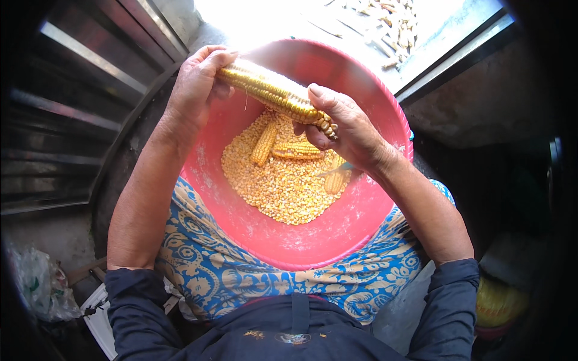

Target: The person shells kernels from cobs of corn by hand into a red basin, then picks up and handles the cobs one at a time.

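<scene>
An ear of corn (271,90) spans between my hands above a pink plastic basin (293,246). My left hand (203,74) grips its upper left end, and my right hand (341,122) grips its lower right end, the thumb on top. A strip along the ear's upper side looks stripped of kernels. Loose corn kernels (289,194) lie heaped in the basin. On them rest several shorter ears: one slanting (264,144), one lying crosswise (298,150), and one partly hidden near a thin tool (334,169) with a greenish handle, under my right hand.
The basin rests on a blue and cream patterned cloth (253,289) over the lap. Pale cobs or husks (393,27) lie on the bright ground beyond. A ribbed metal door (86,90) stands at left, a clear plastic bag (43,289) lower left, a yellow bag (499,302) lower right.
</scene>
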The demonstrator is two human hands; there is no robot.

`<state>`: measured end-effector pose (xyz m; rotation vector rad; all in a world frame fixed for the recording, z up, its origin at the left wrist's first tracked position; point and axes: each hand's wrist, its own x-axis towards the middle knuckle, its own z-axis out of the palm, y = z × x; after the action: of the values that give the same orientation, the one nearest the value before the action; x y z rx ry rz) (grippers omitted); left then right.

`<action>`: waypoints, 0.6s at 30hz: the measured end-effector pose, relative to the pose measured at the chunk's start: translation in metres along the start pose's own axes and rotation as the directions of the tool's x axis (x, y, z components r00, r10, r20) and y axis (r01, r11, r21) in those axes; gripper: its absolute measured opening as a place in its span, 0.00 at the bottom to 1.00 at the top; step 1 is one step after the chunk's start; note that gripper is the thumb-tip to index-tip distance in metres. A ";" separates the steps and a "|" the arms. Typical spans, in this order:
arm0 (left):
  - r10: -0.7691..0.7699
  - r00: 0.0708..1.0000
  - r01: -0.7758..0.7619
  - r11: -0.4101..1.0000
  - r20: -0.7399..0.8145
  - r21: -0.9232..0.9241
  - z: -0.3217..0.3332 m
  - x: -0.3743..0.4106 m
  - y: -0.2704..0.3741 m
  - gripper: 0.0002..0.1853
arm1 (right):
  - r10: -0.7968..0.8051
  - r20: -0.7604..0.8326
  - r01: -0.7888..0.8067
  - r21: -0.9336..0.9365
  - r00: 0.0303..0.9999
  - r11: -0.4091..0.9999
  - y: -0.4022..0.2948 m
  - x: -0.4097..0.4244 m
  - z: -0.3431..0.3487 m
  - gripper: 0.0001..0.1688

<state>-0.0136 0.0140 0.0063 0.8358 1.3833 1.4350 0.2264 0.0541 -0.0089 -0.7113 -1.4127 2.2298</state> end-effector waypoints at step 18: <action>0.014 0.995 -0.031 0.985 0.103 0.167 0.028 -0.016 -0.007 0.06 | -0.213 -0.067 0.149 -0.516 0.975 0.844 0.011 0.007 -0.004 0.30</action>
<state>0.0192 0.0079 0.0050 1.0225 1.4353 1.2866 0.2225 0.0569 -0.0216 -0.8185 -1.9413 1.6415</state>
